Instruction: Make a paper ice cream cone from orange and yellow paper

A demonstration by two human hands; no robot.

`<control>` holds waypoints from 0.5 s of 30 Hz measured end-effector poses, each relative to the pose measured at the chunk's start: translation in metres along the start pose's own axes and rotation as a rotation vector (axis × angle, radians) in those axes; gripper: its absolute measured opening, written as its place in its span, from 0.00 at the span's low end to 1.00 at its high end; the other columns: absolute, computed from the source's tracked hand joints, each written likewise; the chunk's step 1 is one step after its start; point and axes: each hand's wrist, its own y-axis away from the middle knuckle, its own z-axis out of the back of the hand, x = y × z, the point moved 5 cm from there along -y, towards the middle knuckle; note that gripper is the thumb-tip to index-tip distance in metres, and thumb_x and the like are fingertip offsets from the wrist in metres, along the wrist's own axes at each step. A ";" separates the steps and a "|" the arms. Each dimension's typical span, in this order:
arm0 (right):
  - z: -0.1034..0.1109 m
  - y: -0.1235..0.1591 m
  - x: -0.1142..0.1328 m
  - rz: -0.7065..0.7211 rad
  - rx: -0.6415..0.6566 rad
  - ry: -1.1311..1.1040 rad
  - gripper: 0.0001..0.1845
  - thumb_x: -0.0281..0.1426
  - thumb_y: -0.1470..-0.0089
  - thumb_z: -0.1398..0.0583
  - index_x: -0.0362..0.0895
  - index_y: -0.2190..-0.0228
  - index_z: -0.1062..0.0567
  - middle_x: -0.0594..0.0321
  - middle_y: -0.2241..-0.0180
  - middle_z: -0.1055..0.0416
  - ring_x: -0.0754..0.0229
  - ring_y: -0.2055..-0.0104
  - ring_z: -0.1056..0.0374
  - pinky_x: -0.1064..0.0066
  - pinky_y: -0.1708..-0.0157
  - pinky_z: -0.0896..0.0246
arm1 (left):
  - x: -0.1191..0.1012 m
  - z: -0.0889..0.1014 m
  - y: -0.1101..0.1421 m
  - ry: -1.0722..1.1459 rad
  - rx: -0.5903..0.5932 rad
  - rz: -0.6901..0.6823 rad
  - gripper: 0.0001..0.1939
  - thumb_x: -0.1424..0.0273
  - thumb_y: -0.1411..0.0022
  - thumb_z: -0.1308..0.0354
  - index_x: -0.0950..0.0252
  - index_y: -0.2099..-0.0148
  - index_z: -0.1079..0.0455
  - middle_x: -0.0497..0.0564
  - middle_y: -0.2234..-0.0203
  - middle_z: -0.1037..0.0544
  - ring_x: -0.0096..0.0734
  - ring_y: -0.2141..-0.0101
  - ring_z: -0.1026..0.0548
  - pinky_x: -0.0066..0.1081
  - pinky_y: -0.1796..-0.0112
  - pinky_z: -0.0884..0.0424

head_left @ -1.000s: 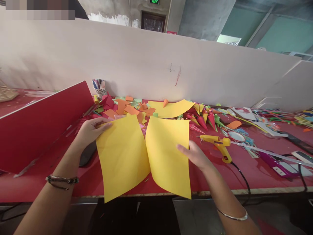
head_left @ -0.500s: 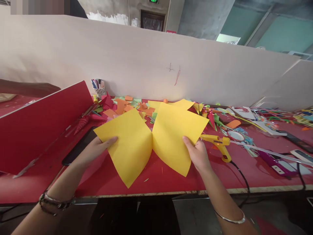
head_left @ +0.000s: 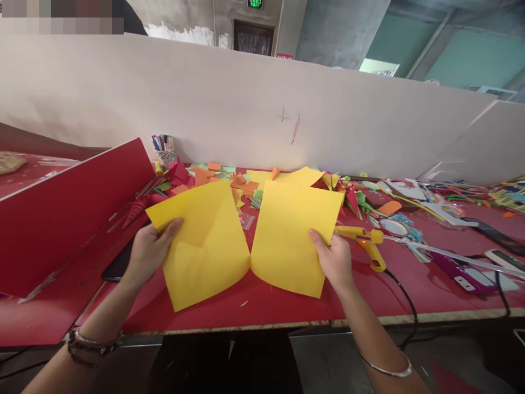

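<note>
A yellow sheet of paper is split down the middle into a left piece [head_left: 207, 246] and a right piece [head_left: 289, 241]. The two pieces meet at one low point in the centre; whether they are joined there I cannot tell. My left hand [head_left: 150, 251] pinches the left piece at its outer edge, thumb on top. At the outer edge of the right piece, my right hand [head_left: 334, 260] grips with the thumb in front and the fingers mostly hidden behind. Just right of that hand lies a yellow glue gun [head_left: 371, 249] with a clear stick in its back.
Orange paper scraps [head_left: 246, 186] and more yellow paper [head_left: 305, 176] lie behind. A pen cup [head_left: 165, 153] stands by the white partition [head_left: 229, 104]. A red board [head_left: 77, 219] rises at left beside a black phone [head_left: 118, 268]. A purple power strip [head_left: 463, 276] is at right; another person's arm [head_left: 49, 139] shows far left.
The slit in the yellow sheet runs further down, and the pieces now touch only near the bottom. My left hand has moved left with its piece; my right hand has barely shifted.
</note>
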 end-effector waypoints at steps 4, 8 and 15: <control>0.002 0.000 -0.002 -0.010 -0.010 0.002 0.18 0.42 0.53 0.43 0.39 0.69 0.27 0.50 0.64 0.27 0.49 0.61 0.31 0.62 0.65 0.36 | 0.002 0.000 0.002 0.102 0.091 0.081 0.19 0.55 0.54 0.43 0.65 0.66 0.31 0.51 0.70 0.23 0.36 0.74 0.26 0.27 0.77 0.30; 0.001 0.001 -0.004 -0.042 -0.031 -0.013 0.18 0.42 0.54 0.43 0.39 0.70 0.27 0.51 0.65 0.26 0.50 0.63 0.31 0.64 0.67 0.36 | 0.007 -0.018 0.017 0.282 0.559 0.160 0.23 0.60 0.58 0.37 0.62 0.58 0.31 0.53 0.61 0.24 0.43 0.64 0.25 0.35 0.63 0.28; -0.006 0.013 -0.015 -0.258 0.250 -0.348 0.24 0.43 0.58 0.39 0.40 0.62 0.30 0.52 0.58 0.29 0.49 0.59 0.32 0.63 0.65 0.34 | 0.017 -0.021 0.037 0.190 0.530 0.236 0.18 0.59 0.57 0.38 0.63 0.63 0.27 0.54 0.63 0.23 0.46 0.61 0.26 0.33 0.63 0.28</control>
